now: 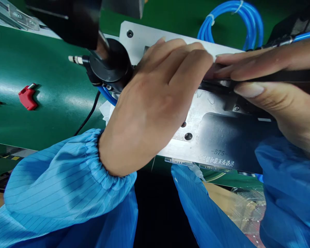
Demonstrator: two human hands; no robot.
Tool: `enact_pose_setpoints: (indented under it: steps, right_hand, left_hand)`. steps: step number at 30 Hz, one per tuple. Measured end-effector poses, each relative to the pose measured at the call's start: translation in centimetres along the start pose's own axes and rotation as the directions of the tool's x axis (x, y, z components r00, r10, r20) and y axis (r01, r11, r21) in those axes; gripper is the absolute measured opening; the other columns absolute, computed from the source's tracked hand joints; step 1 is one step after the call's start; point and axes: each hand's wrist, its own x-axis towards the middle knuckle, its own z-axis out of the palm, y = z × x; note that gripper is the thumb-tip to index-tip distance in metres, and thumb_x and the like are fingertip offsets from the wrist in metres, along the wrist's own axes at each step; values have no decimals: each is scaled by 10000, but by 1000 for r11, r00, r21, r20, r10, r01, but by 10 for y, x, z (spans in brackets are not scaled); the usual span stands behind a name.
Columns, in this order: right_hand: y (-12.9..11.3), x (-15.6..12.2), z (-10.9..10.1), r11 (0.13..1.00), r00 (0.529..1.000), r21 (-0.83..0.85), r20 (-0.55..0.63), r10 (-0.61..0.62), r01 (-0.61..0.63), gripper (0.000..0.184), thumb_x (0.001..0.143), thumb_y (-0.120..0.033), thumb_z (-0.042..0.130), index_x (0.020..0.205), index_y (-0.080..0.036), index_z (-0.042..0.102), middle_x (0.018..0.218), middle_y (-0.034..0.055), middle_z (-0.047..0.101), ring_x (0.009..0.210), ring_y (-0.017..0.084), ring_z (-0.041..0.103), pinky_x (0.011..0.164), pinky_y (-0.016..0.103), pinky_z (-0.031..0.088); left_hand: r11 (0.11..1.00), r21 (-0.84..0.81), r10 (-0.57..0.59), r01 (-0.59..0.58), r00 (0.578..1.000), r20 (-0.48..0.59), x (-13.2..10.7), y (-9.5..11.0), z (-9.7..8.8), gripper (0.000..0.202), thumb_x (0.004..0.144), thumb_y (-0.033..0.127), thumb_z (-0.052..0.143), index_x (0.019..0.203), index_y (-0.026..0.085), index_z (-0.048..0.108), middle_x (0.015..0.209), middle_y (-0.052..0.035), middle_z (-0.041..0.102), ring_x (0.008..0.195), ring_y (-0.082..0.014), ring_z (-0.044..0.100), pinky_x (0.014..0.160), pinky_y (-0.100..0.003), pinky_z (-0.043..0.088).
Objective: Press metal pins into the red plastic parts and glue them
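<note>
My left hand (155, 103) lies knuckles-up over a grey metal fixture plate (217, 137) stamped "-575-"; its fingers are pressed together and curl down at the plate's far edge, hiding whatever is under the fingertips. My right hand (271, 89) comes in from the right, thumb and fingers pinching a thin black flat part (279, 77) that lies across the plate. The fingertips of both hands meet near the middle. Both arms wear blue striped sleeves.
A black round device (111, 65) with a jack plug and cable stands just left of my left hand. Coiled blue air hose (232, 20) lies behind the plate. A red-handled tool (27, 97) rests on the green mat (41, 69) at the left.
</note>
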Motion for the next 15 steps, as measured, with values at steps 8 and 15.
enact_pose_setpoints:
  steps: [8,15]
  right_hand:
    - [-15,15,3,987,981,-76,144,-131,143,262,1017,-519,695,1123,-308,808,1214,-12,785,1203,203,739,956,227,639]
    - [-42,20,9,991,992,-87,81,-94,101,146,980,-325,740,1033,-218,823,1059,15,808,969,200,778,819,291,640]
  left_hand:
    - [995,62,73,-72,997,-13,-3,-2,3,405,1060,62,327,1159,133,713,1254,-75,770,1359,-281,650,1239,-487,484]
    - [996,26,90,-88,992,-86,-13,-3,9,347,1081,66,360,1267,87,652,1401,-160,713,1422,-278,609,1290,-520,436]
